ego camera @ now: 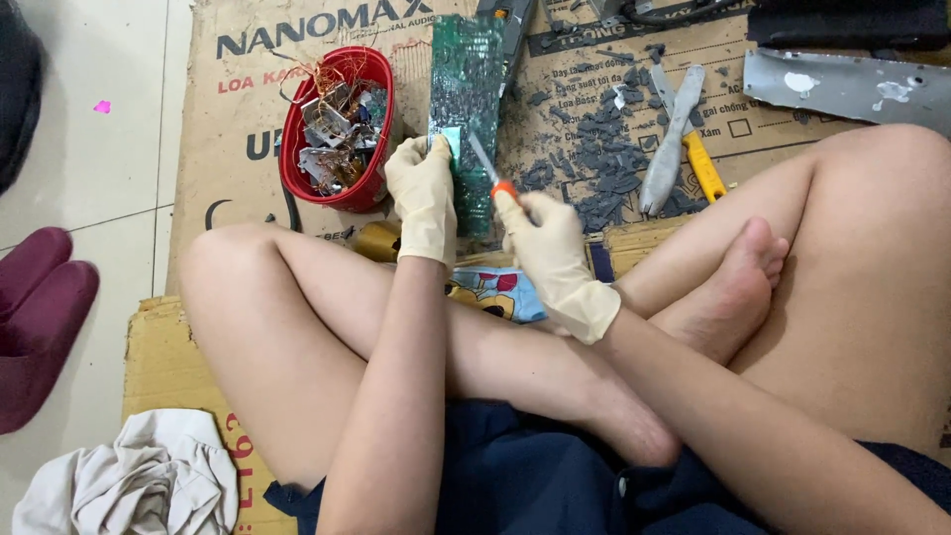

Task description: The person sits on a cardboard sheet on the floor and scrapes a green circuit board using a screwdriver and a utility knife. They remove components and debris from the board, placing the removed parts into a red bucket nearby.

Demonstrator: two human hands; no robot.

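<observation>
Green circuit board (466, 104) lies flat on the cardboard sheet (238, 119) spread over the floor, running away from me between my knees, which keeps it within reach of both hands. My left hand (423, 198), in a pale latex glove, presses down on the board's near end with fingers curled against its edge, so I judge it is pinning the board steady. My right hand (548, 248), gloved the same, is closed tight around the orange handle of a screwdriver (485, 166), whose shaft angles up and left so the tip meets the board just beside my left fingers. Dark chips and scraps (594, 159) are scattered across the cardboard to the right of the board. A red plastic basket (297, 149) sits just left of the board, filled with metal parts and tangled copper wire, close enough for dropping in pieces. Further right rest a grey metal blade (672, 144) and a yellow-handled tool (705, 168), untouched.
</observation>
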